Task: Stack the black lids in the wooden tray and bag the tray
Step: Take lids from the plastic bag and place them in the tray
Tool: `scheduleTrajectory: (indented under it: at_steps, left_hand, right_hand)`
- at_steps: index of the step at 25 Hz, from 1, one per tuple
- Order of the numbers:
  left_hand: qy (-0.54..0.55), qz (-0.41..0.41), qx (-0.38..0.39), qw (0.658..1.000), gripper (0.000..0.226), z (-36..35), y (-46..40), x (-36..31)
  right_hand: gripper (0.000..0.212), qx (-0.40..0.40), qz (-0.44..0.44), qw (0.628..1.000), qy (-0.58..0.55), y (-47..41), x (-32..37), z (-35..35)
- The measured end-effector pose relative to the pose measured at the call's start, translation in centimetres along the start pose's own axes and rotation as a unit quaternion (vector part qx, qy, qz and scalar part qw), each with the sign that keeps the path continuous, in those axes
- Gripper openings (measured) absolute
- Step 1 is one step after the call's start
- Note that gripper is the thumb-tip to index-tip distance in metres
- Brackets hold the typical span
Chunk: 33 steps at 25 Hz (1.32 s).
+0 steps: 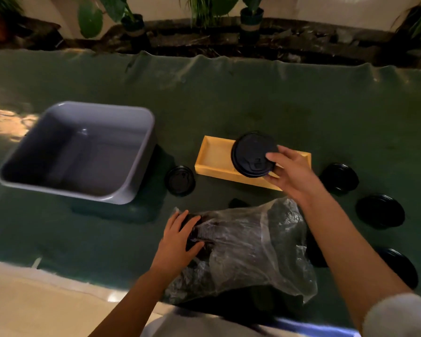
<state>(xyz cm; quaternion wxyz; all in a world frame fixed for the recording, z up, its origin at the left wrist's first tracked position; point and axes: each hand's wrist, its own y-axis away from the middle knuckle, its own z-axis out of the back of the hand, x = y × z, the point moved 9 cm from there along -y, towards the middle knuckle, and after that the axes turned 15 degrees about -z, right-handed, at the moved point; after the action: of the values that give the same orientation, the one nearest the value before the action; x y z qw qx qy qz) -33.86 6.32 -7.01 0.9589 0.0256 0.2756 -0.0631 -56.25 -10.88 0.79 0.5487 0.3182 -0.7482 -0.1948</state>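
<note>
A shallow wooden tray (214,159) lies mid-table on the green cloth. My right hand (291,173) grips a stack of black lids (253,154) by its right edge, holding it over the tray's middle. My left hand (177,242) rests flat on the left end of a clear plastic bag (248,244) lying crumpled in front of me. A single black lid (180,181) sits just left of the tray. More black lids lie to the right: one stack (339,178) beside the tray, another (379,211) nearer, a third (399,266) at the right edge.
A large empty grey plastic tub (82,152) stands to the left of the tray. The green cloth (253,98) covers the table, its far edge rumpled. Potted plants (250,18) and a dark planter bed run behind the table. The table's near edge is pale.
</note>
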Motion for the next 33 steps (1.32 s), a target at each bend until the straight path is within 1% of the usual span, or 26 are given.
scheduleTrajectory:
  at_steps: [2,3,5,7,9,10,12,14,17,18,19,20,21,22,23,24,26,27,28,29,30,31,32,33]
  left_hand:
    - [0.007,0.002,-0.004,1.000,0.060,0.1,-0.1,0.0]
    - [0.007,0.003,-0.001,1.000,0.060,0.0,-0.1,0.0]
    - [0.002,0.013,0.011,1.000,0.061,-0.2,-0.1,0.2]
    - [-0.001,0.023,0.022,0.999,0.062,-0.4,0.1,0.4]
    - [-0.002,0.029,0.031,0.999,0.063,-0.7,0.2,0.5]
    - [-0.004,0.032,0.034,0.999,0.063,-0.8,0.3,0.5]
    - [-0.007,0.031,0.031,0.999,0.063,-0.7,0.3,0.5]
    - [-0.006,0.030,0.028,0.999,0.063,-0.6,0.1,0.6]
    - [-0.004,0.030,0.030,0.999,0.064,-0.7,0.1,0.7]
    - [-0.003,0.030,0.031,0.999,0.064,-0.7,0.1,0.7]
    - [-0.001,0.030,0.030,0.999,0.063,-0.7,0.1,0.7]
    - [0.000,0.029,0.029,0.999,0.063,-0.7,0.1,0.7]
    - [-0.001,0.027,0.027,0.999,0.063,-0.7,0.0,0.7]
    - [-0.002,0.024,0.025,0.999,0.063,-0.6,0.0,0.6]
    - [-0.004,0.021,0.024,0.999,0.063,-0.6,0.0,0.5]
    - [-0.005,0.019,0.022,1.000,0.063,-0.6,0.0,0.5]
    - [-0.002,0.019,0.023,1.000,0.063,-0.6,0.0,0.5]
    - [0.001,0.019,0.025,1.000,0.063,-0.6,0.1,0.5]
    - [0.003,0.018,0.028,0.999,0.064,-0.7,0.1,0.6]
    - [0.006,0.010,0.032,0.999,0.065,-0.7,0.1,0.5]
    - [0.015,-0.001,0.035,0.999,0.068,-0.7,0.2,0.2]
    - [0.033,-0.010,0.029,0.999,0.072,-0.5,0.3,-0.1]
    - [0.058,-0.014,0.006,0.998,0.076,0.1,0.4,-0.4]
    - [0.086,-0.010,-0.035,0.996,0.077,0.9,0.7,-0.4]
  right_hand:
    - [0.021,-0.012,-0.051,0.998,0.021,-4.7,-0.3,-2.4]
    - [0.026,-0.026,-0.069,0.997,0.036,-6.8,-0.6,-3.3]
    - [0.045,-0.051,-0.102,0.991,0.069,-10.5,-1.3,-5.0]
    - [0.057,-0.068,-0.110,0.986,0.101,-13.3,-2.1,-6.4]
    - [0.057,-0.094,-0.098,0.977,0.166,-15.0,-2.6,-7.1]
    - [0.054,-0.117,-0.082,0.964,0.224,-15.5,-2.6,-7.1]
    - [0.049,-0.168,-0.026,0.920,0.354,-15.7,-1.9,-6.8]
    - [0.048,-0.214,0.027,0.867,0.450,-15.1,-0.9,-6.8]
    - [0.048,-0.271,0.100,0.805,0.518,-13.9,0.1,-6.9]
    - [0.048,-0.292,0.137,0.788,0.525,-13.3,0.6,-6.9]
    - [0.047,-0.304,0.186,0.760,0.543,-12.7,0.9,-7.2]
    - [0.042,-0.300,0.234,0.721,0.579,-12.3,1.0,-7.9]
    - [0.037,-0.278,0.263,0.674,0.632,-12.1,0.5,-8.6]
    - [0.035,-0.247,0.265,0.631,0.686,-12.1,-0.5,-9.0]
    - [0.036,-0.221,0.240,0.601,0.730,-12.2,-1.5,-9.1]
    - [0.039,-0.203,0.204,0.589,0.756,-12.2,-2.4,-9.0]
    - [0.045,-0.185,0.161,0.596,0.765,-11.3,-3.0,-8.9]
    - [0.047,-0.185,0.176,0.610,0.751,-9.9,-2.5,-9.1]
    - [0.047,-0.189,0.216,0.639,0.713,-7.8,-1.6,-9.0]
    - [0.044,-0.199,0.272,0.692,0.638,-4.6,-0.5,-8.1]
    - [0.037,-0.211,0.309,0.754,0.540,-0.9,0.3,-6.1]
    - [0.027,-0.227,0.330,0.806,0.436,2.9,0.3,-3.1]
    - [0.021,-0.252,0.331,0.836,0.358,6.3,-0.4,0.4]
    - [0.024,-0.272,0.296,0.858,0.319,8.5,-2.1,3.3]
